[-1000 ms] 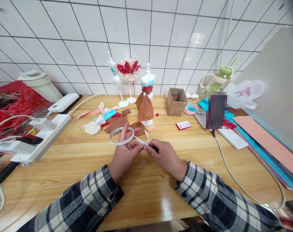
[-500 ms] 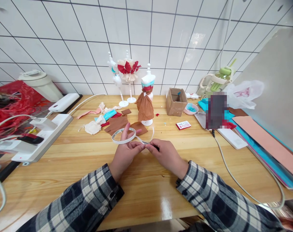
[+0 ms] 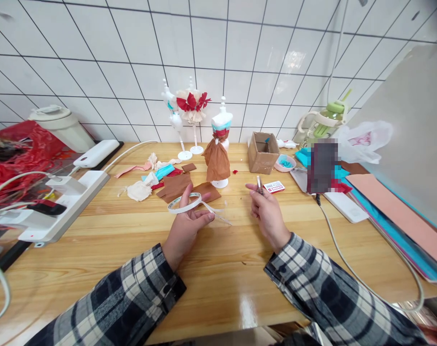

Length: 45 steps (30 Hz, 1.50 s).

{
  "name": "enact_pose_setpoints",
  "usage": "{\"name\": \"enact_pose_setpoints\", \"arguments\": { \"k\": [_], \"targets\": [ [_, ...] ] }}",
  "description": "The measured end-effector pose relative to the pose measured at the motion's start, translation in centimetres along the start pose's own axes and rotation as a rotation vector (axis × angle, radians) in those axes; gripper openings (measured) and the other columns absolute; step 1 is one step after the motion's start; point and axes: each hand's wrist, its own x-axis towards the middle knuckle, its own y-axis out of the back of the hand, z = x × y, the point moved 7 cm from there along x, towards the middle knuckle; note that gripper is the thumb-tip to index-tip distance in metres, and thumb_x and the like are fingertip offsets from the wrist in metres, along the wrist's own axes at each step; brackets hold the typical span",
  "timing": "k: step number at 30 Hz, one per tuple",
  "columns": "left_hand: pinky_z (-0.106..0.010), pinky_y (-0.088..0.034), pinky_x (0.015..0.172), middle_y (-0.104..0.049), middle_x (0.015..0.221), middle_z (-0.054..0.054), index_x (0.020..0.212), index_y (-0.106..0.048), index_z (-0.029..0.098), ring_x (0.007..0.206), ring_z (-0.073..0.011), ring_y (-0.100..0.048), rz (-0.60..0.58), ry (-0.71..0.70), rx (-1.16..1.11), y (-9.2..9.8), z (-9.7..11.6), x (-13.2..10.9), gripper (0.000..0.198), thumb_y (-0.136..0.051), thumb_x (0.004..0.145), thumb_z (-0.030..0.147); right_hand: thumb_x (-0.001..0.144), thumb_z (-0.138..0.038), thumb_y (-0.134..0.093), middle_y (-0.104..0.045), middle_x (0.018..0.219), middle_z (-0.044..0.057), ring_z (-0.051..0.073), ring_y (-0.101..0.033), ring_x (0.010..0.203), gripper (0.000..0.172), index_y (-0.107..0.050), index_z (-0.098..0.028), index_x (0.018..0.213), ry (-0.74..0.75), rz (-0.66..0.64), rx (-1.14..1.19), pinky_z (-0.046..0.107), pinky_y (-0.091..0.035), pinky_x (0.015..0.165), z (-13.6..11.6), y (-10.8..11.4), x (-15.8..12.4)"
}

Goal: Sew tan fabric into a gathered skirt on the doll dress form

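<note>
My left hand (image 3: 185, 230) has a roll of white double-sided tape (image 3: 178, 210) looped over its raised fingers. Its thumb pinches the loose tape, and the free end (image 3: 223, 219) sticks out to the right above the table. Apart from it, my right hand (image 3: 270, 216) closes round a small metal tool (image 3: 259, 184) with a dark handle, tip pointing up; its exact kind is too small to tell. Beyond my hands stands a small white dress form (image 3: 221, 117) wearing a brown skirt (image 3: 218, 161) with red and light-blue bands above.
Brown crepe-paper pieces (image 3: 175, 187) and coloured scraps (image 3: 139, 190) lie behind my left hand. Two more dress forms (image 3: 193, 115) stand by the wall. A cardboard box (image 3: 263, 154), a pink dish (image 3: 285, 163) and a red-white packet (image 3: 274, 187) are right of centre. A power strip (image 3: 67, 206) lies left.
My right hand has moved away from my left, to the right, with the metal tool now pointing up. The tape's loose end no longer reaches my right fingers. My left hand has barely moved.
</note>
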Motion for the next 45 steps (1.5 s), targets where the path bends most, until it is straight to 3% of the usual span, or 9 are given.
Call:
{"name": "enact_pose_setpoints", "arguments": {
  "k": [2,6,8,17,20,24,27,31,45],
  "targets": [
    [-0.021,-0.052,0.069,-0.053,0.132,-0.008,0.147,-0.015,0.037,0.07,-0.006,-0.062,-0.025,0.008,-0.02,-0.1,-0.1,-0.1,0.107,-0.077,0.064,0.012,0.085,-0.045,-0.048,-0.039,0.06,-0.006,0.01,-0.032,0.049,0.043,-0.055,-0.018,0.119,0.035,-0.004,0.075,0.024,-0.032,0.049,-0.7,-0.3,-0.4],
    [-0.023,-0.054,0.069,-0.051,0.135,-0.009,0.146,-0.017,0.037,0.07,-0.0068,-0.063,-0.049,0.025,-0.035,-0.1,-0.4,-0.2,0.1,-0.076,0.069,0.015,0.081,-0.04,-0.059,-0.031,0.055,-0.007,0.009,-0.03,0.05,0.033,-0.066,-0.018,0.105,0.161,-0.318,-0.041,0.022,-0.028,0.049,-2.5,-3.4,-2.3],
    [-0.023,-0.055,0.069,-0.052,0.134,-0.009,0.146,-0.018,0.037,0.071,-0.007,-0.064,-0.042,0.028,-0.032,-0.1,-0.3,-0.2,0.098,-0.075,0.069,0.016,0.081,-0.039,-0.061,-0.033,0.053,-0.008,0.008,-0.03,0.048,0.031,-0.068,-0.018,0.101,0.179,-0.387,-0.102,0.022,-0.027,0.048,-2.7,-4.2,-2.9],
    [-0.024,-0.054,0.068,-0.061,0.124,-0.008,0.146,-0.021,0.034,0.065,-0.0062,-0.062,-0.093,0.086,0.001,-1.0,-0.5,-0.6,0.1,-0.078,0.066,0.016,0.084,-0.035,-0.055,-0.065,0.075,0.001,0.012,-0.053,0.062,0.018,-0.066,-0.02,0.084,0.245,-0.29,-0.318,0.024,-0.039,0.059,-1.6,-3.9,-1.9],
    [-0.025,-0.054,0.07,-0.06,0.126,-0.008,0.147,-0.017,0.035,0.068,-0.008,-0.064,-0.095,0.091,-0.007,-1.1,-0.5,-0.6,0.105,-0.078,0.064,0.015,0.085,-0.035,-0.055,-0.064,0.076,0.0,0.013,-0.053,0.061,0.025,-0.063,-0.022,0.105,0.247,-0.275,-0.298,0.024,-0.04,0.059,-1.9,-3.8,-2.2],
    [-0.025,-0.052,0.072,-0.057,0.129,-0.01,0.148,-0.011,0.034,0.074,-0.0108,-0.067,-0.035,0.092,-0.005,-0.6,-0.5,-0.4,0.111,-0.079,0.062,0.013,0.086,-0.041,-0.055,-0.042,0.053,-0.01,0.012,-0.042,0.047,0.058,-0.035,-0.02,0.137,0.217,-0.342,-0.207,0.023,-0.033,0.051,-2.8,-3.6,-2.9],
    [-0.026,-0.052,0.071,-0.057,0.128,-0.009,0.148,-0.011,0.033,0.069,-0.0093,-0.065,-0.002,0.069,0.019,-0.2,-0.4,-0.2,0.11,-0.078,0.063,0.014,0.094,-0.047,-0.039,-0.043,0.056,-0.007,0.012,-0.043,0.051,0.033,-0.052,-0.021,0.11,0.226,-0.413,-0.215,0.023,-0.031,0.053,-3.3,-3.9,-3.4],
    [-0.026,-0.052,0.073,-0.056,0.128,-0.008,0.148,-0.011,0.034,0.069,-0.0085,-0.064,0.025,0.028,0.063,0.2,-0.2,0.0,0.109,-0.077,0.063,0.015,0.097,-0.047,-0.029,-0.055,0.067,0.0,0.014,-0.051,0.064,0.043,-0.053,-0.02,0.075,0.194,-0.528,-0.433,0.026,-0.033,0.061,-2.7,-4.9,-3.7],
    [-0.027,-0.054,0.074,-0.06,0.121,-0.007,0.147,-0.012,0.035,0.07,-0.0084,-0.066,-0.022,-0.003,0.164,-0.4,-0.2,-0.3,0.105,-0.075,0.065,0.014,0.1,-0.045,-0.023,-0.065,0.081,0.004,0.017,-0.057,0.072,0.038,-0.051,-0.021,0.089,0.185,-0.541,-0.609,0.026,-0.033,0.063,-2.1,-6.0,-4.4]
  ]
}}
